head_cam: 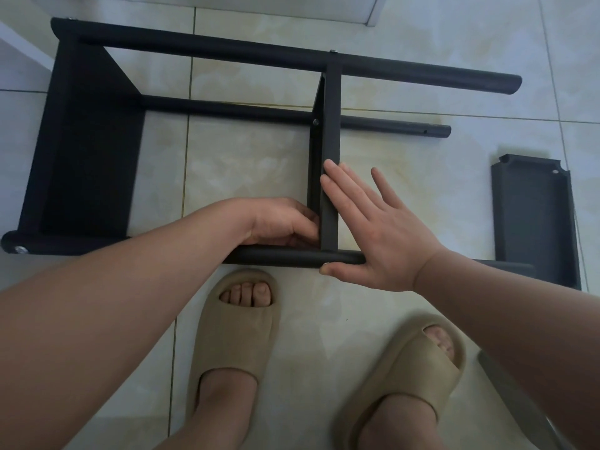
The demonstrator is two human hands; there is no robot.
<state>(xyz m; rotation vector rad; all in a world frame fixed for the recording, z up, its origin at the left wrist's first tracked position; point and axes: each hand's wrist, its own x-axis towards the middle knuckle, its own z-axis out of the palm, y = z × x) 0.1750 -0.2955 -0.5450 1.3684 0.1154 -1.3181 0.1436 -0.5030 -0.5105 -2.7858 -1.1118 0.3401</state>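
A black metal rack frame (207, 48) lies on its side on the tiled floor, with round tubes running left to right. One black shelf panel (84, 157) is fixed at its left end. A second shelf panel (330, 125) stands across the middle. My left hand (282, 222) reaches in from the left, fingers curled against that middle panel where it meets the near tube (285, 256). My right hand (373, 228) lies flat with straight fingers against the panel's right face, thumb under the near tube.
A loose black shelf panel (535, 222) lies on the floor at the right. My feet in beige slippers (237, 323) stand just before the near tube. A grey object (513, 394) shows at the lower right. A white wall edge (373, 11) is at the top.
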